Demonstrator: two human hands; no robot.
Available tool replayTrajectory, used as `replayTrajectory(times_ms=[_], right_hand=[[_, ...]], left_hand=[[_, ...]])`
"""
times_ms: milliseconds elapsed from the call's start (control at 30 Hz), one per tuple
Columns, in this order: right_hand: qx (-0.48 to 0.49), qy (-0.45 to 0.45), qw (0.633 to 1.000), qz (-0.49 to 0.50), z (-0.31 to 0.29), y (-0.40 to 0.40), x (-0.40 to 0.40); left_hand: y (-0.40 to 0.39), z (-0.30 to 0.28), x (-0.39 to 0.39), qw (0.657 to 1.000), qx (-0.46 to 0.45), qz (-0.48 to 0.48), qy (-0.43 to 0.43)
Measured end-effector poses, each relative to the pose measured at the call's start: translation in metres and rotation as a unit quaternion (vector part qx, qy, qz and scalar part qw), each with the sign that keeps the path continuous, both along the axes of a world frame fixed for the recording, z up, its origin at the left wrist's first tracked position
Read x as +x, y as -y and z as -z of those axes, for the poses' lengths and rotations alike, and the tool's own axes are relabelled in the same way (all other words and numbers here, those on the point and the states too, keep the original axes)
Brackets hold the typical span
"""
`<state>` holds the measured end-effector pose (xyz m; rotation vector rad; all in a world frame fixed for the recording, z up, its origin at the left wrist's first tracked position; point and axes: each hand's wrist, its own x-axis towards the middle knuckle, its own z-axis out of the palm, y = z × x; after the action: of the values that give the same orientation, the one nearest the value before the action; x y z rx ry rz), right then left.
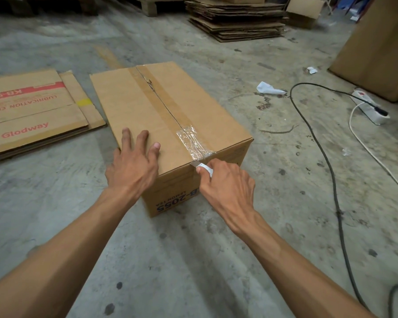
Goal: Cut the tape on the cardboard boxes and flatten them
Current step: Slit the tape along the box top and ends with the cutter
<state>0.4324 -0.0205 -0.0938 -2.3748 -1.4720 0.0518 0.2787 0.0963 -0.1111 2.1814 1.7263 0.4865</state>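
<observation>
On concrete floor, one taped box; left hand fingers flat on top; right hand fingers gripping one cutter

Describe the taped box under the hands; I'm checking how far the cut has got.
The cardboard box is plain brown, closed, standing on the concrete floor. Brown tape runs along its top seam, split along the middle, with crinkled clear tape at the near end. The left hand presses flat on top; the right hand holds a small cutter at the near edge. Blue print marks the near side.

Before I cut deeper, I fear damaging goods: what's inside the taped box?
Cannot tell: the box is closed, brown tape covering its seam, the left hand pressing its top.
</observation>
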Motion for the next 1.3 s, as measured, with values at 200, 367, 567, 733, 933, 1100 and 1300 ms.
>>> replayTrajectory(times_ms=[200, 367, 567, 733, 933, 1100, 1300], right_hand=[[0.002, 0.014, 1.0, 0.018, -0.004, 0.003, 0.017], [0.016, 0.031, 0.999, 0.002, -0.003, -0.007, 0.014], [0.012, 0.014, 1.0, 0.023, -0.002, 0.001, 0.028], [0.016, 0.021, 1.0, 0.01, -0.003, -0.008, 0.019], [0.024, 0.021, 0.999, 0.027, -0.001, 0.006, 0.031], [0.034, 0.02, 0.999, 0.01, 0.002, -0.001, 0.033], [0.036, 0.029, 0.998, 0.03, -0.003, 0.002, 0.055]], left_hand=[[-0.001, 0.0, -0.001, 1.0, -0.001, -0.005, -0.008], [-0.001, 0.003, -0.002, 1.0, 0.001, 0.001, -0.005], [-0.002, 0.002, -0.001, 1.0, 0.001, -0.009, -0.016], [-0.002, 0.002, -0.001, 1.0, 0.009, -0.004, -0.018], [-0.002, 0.002, -0.002, 1.0, 0.008, -0.005, -0.021], [-0.002, 0.002, -0.003, 1.0, 0.017, 0.0, -0.019], [-0.001, 0.0, -0.002, 1.0, 0.02, -0.004, -0.022]])
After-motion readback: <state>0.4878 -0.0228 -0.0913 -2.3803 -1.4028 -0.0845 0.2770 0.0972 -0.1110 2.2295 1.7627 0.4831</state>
